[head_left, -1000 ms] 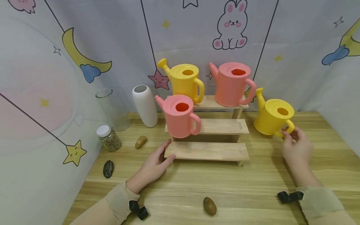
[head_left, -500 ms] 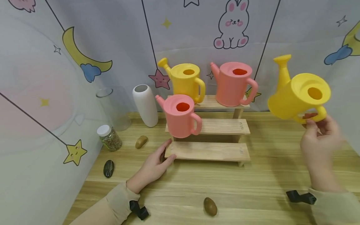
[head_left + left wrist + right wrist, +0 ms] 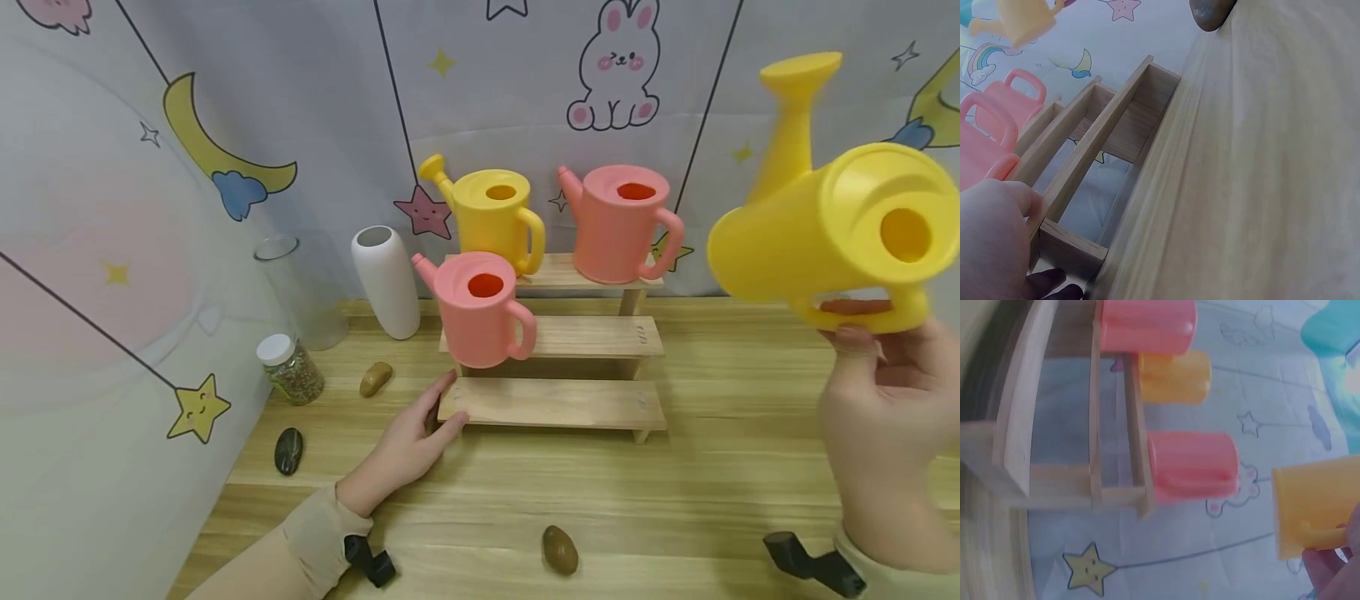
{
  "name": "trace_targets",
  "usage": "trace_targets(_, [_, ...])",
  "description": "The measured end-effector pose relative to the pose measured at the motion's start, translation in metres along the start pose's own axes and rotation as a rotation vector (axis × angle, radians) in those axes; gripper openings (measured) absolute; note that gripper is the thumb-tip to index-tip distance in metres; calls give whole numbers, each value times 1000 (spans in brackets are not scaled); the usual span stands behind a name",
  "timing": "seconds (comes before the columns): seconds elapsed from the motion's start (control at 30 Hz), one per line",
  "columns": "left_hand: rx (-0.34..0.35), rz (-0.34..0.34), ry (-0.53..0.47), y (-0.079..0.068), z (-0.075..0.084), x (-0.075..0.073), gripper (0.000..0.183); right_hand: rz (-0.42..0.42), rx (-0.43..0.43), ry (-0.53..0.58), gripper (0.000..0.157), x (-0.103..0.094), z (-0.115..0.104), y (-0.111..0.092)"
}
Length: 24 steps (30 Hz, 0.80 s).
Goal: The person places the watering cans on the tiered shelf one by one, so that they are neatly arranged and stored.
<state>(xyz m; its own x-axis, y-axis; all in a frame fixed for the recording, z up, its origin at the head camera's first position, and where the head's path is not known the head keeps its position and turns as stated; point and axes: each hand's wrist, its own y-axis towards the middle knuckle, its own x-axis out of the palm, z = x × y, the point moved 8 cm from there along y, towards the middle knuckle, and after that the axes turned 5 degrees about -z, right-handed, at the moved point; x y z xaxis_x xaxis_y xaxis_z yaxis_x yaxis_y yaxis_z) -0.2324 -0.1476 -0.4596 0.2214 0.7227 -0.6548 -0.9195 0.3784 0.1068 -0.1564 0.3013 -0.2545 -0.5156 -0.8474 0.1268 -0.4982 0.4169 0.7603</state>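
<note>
My right hand (image 3: 888,408) grips the handle of a yellow watering can (image 3: 825,225), held up in the air at the right, tilted with its spout upward. In the right wrist view this can (image 3: 1316,500) shows only partly. My left hand (image 3: 405,442) holds the left end of the lowest step of a wooden tiered stand (image 3: 555,402). The left wrist view shows the thumb on the board and dark fingertips (image 3: 1047,284) beside the stand's leg. A pink watering can (image 3: 476,312) stands on the middle step. Another yellow can (image 3: 491,212) and pink can (image 3: 618,225) occupy the top step.
Left of the stand are a white vase (image 3: 386,283), a clear glass vase (image 3: 303,292) and a white-lidded jar (image 3: 291,371). Stones lie about: a tan one (image 3: 376,379), a black one (image 3: 288,451), a brown one (image 3: 559,550). A printed curtain (image 3: 517,92) hangs behind.
My right hand has lifted the yellow watering can off the table, up and to the right, closer to the camera, tipping it. My left hand has stayed at the stand.
</note>
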Motion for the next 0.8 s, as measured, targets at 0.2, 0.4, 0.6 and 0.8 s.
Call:
trace_targets(0.2, [9,4,6,0,1,0,69,-72,-112,43,18,24,-23,-16])
trace_targets(0.4, [13,8,13,0,0,-1,69,-186,-85,40,22,46,-16,-35])
trace_targets(0.6, [8,4,8,0,-1,0,70,-307,-51,-133,26,57,6,-49])
trace_targets(0.8, [6,2,-4,1,-1,1,71,-387,-11,-242,29,62,30,-58])
